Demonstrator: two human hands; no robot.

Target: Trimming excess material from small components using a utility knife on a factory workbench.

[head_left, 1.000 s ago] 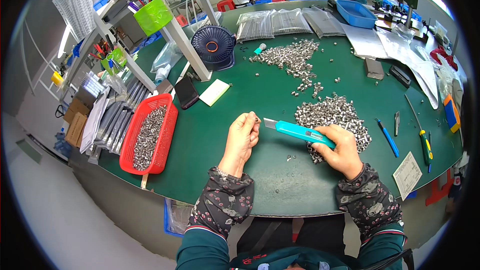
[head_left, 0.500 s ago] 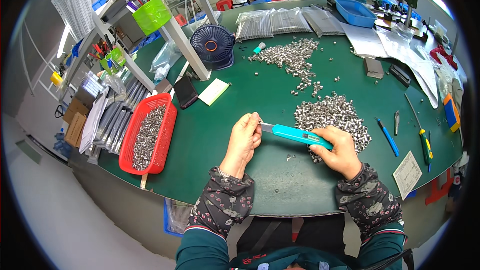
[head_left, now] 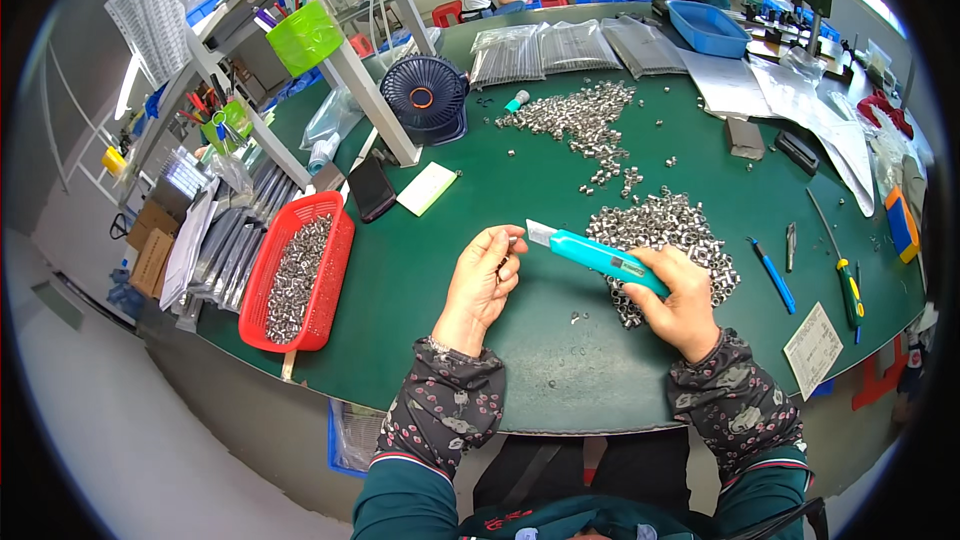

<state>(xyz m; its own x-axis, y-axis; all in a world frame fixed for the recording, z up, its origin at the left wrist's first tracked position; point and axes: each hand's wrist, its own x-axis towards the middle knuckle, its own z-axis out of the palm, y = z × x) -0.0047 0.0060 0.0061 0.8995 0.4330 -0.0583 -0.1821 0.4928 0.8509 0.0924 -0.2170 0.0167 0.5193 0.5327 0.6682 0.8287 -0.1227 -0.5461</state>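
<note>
My right hand (head_left: 676, 298) is closed around a teal utility knife (head_left: 588, 251), its blade out and pointing left. Pinched in the fingers of my left hand (head_left: 478, 285) is a small shiny metal sleeve (head_left: 513, 239). A short gap separates the blade tip from that sleeve. Beside and partly behind the knife lies a heap of similar metal sleeves (head_left: 668, 224). Farther back, a second group of sleeves (head_left: 575, 118) is spread loosely over the green table (head_left: 470, 185). To the left stands a red plastic basket (head_left: 322, 312) holding many small metal pieces.
A blue fan (head_left: 424, 100), a dark phone (head_left: 372, 187) and a pale yellow notepad (head_left: 427, 188) lie left of centre. On the right are a blue-handled tool (head_left: 774, 278), a screwdriver (head_left: 851, 292) and a paper slip (head_left: 814, 350). Bagged rods (head_left: 508, 52) line the back.
The knife blade has drawn away from the left fingers, its tip tilting upward. My left fingers have shifted around the sleeve, which now shows at their tips.
</note>
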